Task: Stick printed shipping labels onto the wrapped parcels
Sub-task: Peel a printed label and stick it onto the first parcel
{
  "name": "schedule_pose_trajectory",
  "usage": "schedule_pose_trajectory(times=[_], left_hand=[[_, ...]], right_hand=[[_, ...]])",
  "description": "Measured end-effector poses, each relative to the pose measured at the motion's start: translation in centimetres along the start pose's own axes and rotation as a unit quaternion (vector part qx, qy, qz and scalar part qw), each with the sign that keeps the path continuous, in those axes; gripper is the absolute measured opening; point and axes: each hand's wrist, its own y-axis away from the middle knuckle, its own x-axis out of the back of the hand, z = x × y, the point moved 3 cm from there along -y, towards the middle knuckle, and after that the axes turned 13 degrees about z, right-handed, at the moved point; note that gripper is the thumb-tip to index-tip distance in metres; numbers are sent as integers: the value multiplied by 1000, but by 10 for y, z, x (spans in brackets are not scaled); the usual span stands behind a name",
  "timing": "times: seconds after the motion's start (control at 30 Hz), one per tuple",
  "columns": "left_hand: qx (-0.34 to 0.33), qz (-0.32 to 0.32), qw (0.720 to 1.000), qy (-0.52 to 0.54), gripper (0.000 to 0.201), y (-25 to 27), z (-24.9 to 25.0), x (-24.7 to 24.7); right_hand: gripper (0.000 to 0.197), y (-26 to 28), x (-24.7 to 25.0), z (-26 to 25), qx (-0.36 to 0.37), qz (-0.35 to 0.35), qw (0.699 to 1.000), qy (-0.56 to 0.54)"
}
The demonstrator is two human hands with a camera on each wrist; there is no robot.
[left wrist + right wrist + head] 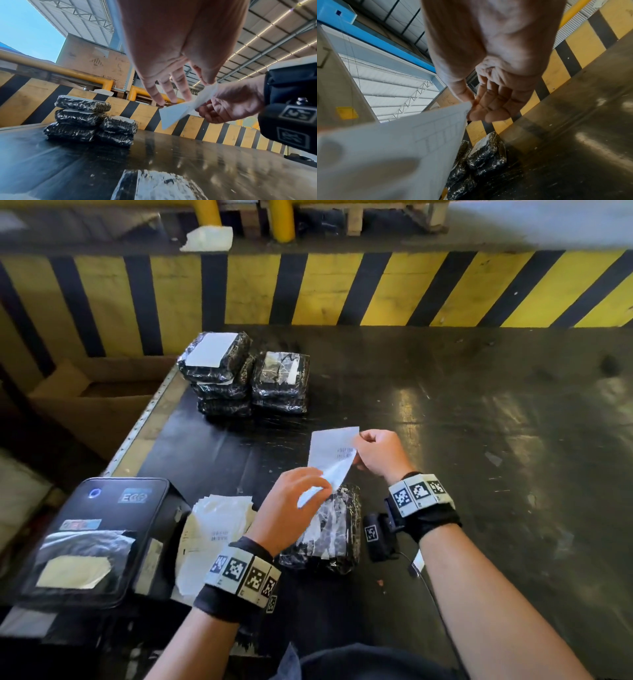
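A white printed label (334, 451) hangs in the air between both hands, over a black plastic-wrapped parcel (337, 542) at the table's front. My right hand (363, 446) pinches the label's right edge with thumb and curled fingers (481, 115). My left hand (320, 489) pinches its lower end between thumb (208, 78) and forefinger, the other fingers straight. In the right wrist view the label (402, 142) fills the lower left. In the left wrist view the label (173, 113) twists between the hands and the parcel (154, 186) lies just below the camera.
Two stacks of wrapped parcels (239, 378) stand at the back left of the black table (479, 440), the tops labelled. A black label printer (92, 542) and a heap of loose backing sheets (212, 535) sit at the front left. A striped barrier (342, 289) runs behind.
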Motion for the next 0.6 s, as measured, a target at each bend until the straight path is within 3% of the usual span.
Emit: schedule_pose_trajectory(times=[0.13, 0.23, 0.43, 0.53, 0.6], left_hand=[[112, -51, 992, -28, 58, 15, -14, -4], [163, -55, 985, 15, 75, 20, -18, -1], [267, -53, 956, 111, 65, 17, -32, -9], [278, -45, 944, 174, 42, 19, -34, -10], [283, -44, 939, 192, 29, 22, -35, -8]], right_hand=[[15, 3, 11, -13, 81, 90, 992, -15], [8, 9, 18, -19, 82, 88, 992, -44], [7, 31, 13, -7, 5, 18, 994, -104], [10, 41, 3, 12, -64, -8, 988, -143], [9, 44, -1, 22, -57, -20, 992, -109]])
